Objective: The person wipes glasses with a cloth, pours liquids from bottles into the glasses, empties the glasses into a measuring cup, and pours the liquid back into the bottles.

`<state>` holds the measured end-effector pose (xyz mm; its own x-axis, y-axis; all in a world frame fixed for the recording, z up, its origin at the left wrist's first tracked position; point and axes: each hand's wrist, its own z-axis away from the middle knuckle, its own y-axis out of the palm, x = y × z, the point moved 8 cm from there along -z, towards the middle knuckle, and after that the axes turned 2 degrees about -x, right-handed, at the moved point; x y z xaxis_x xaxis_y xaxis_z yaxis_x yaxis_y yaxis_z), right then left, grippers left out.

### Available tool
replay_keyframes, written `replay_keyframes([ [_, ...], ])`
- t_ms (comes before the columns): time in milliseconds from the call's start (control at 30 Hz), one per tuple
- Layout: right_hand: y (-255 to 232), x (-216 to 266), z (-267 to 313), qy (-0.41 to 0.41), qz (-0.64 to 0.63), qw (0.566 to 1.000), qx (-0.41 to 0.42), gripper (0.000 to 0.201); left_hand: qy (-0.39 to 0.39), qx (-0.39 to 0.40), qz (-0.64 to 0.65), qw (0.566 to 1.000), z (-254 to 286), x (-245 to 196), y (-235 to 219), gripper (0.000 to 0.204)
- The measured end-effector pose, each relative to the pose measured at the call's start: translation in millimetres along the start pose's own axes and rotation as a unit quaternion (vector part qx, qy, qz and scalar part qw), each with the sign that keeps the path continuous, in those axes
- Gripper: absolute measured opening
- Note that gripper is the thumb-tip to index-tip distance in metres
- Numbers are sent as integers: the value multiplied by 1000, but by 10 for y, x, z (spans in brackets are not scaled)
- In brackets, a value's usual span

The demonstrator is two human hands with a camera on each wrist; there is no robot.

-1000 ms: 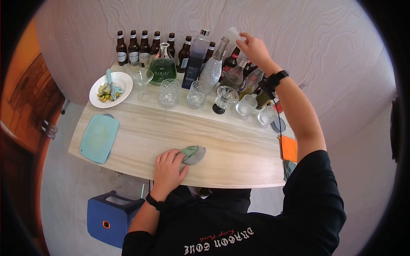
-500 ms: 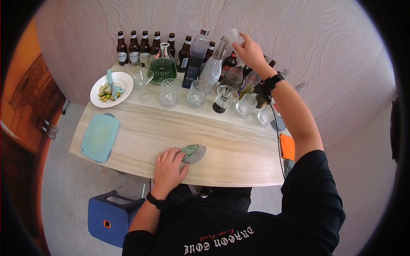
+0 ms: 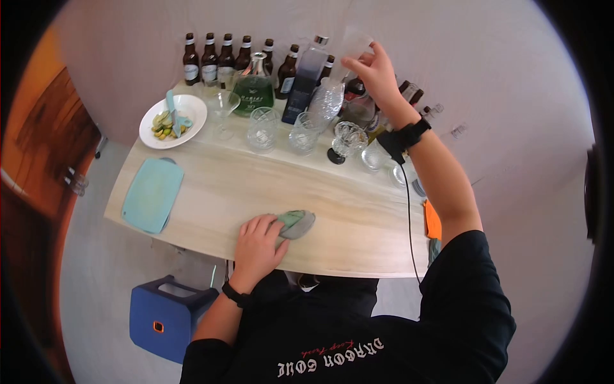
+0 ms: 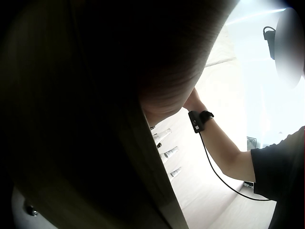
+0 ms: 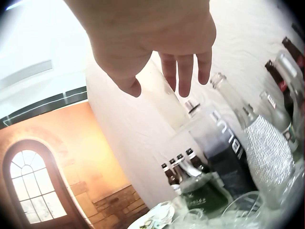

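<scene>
At the back of the table, the right hand (image 3: 382, 80) is raised above the bottles, pinching a translucent cup (image 3: 355, 43) between thumb and fingers. From the right wrist view, the cup (image 5: 164, 98) tilts below the hand (image 5: 157, 40), near the clear textured bottle (image 5: 268, 155) and the dark-labelled bottle (image 5: 228, 164). Near the front edge the left hand (image 3: 259, 248) lies with relaxed fingers resting on a folded grey-green cloth (image 3: 297, 224). The left wrist view is mostly dark and hides that hand's fingers.
Brown bottles (image 3: 191, 61), a green decanter (image 3: 254, 95) and several glasses (image 3: 262, 131) line the back. A white plate (image 3: 148, 130) with cut fruit and a knife stands at left, above a teal board (image 3: 152, 195). Orange cloth (image 3: 432, 221) lies at the right edge; a blue stool (image 3: 160, 320) stands below.
The head view has shifted, so the bottles and table sit higher in it. Against the bottles, the right hand with the cup has moved slightly left. The left hand stays at the cloth.
</scene>
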<state>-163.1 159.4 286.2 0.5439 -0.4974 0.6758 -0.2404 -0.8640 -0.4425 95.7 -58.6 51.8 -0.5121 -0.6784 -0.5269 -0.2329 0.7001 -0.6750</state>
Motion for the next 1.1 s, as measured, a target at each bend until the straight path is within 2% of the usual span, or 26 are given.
replay_keyframes([
  [67, 490, 60, 259, 23, -192, 973, 129, 58, -6, 2, -3, 1000, 11, 17, -1, 35],
  [100, 716, 50, 408, 32, -197, 968, 151, 39, -2, 4, -1, 1000, 0, 12, 0, 35],
  [133, 948, 47, 576, 60, -156, 969, 182, 35, 5, 7, 2, 1000, 0, 3, -2, 35],
  [167, 1245, -53, 735, 49, -228, 948, 216, 38, 2, 9, 0, 1000, 7, 11, -4, 35],
  [233, 1709, -92, 1077, 64, -133, 954, 260, 41, 5, 9, 9, 1000, -10, 5, -2, 35],
  [400, 2465, 242, 1637, 68, -111, 934, 332, 44, 4, 11, 6, 1000, -7, 16, 8, 36],
  [467, 2683, 300, 1746, 32, -127, 931, 341, 43, 2, 13, 8, 1000, -7, 17, 14, 36],
  [667, 2902, 388, 1872, 31, -95, 922, 375, 41, 2, 21, -7, 1000, -5, 34, 41, 39],
  [900, 2898, 361, 1890, 56, -124, 919, 371, 42, 6, 21, -8, 1000, -9, 25, 49, 41],
  [967, 2803, 435, 1850, -6, -104, 934, 343, 49, 5, 25, -11, 1000, -6, 25, 38, 41],
  [1100, 2657, 212, 1404, 2, -23, 954, 300, 58, -9, 12, 10, 1000, -28, 27, 7, 38],
])
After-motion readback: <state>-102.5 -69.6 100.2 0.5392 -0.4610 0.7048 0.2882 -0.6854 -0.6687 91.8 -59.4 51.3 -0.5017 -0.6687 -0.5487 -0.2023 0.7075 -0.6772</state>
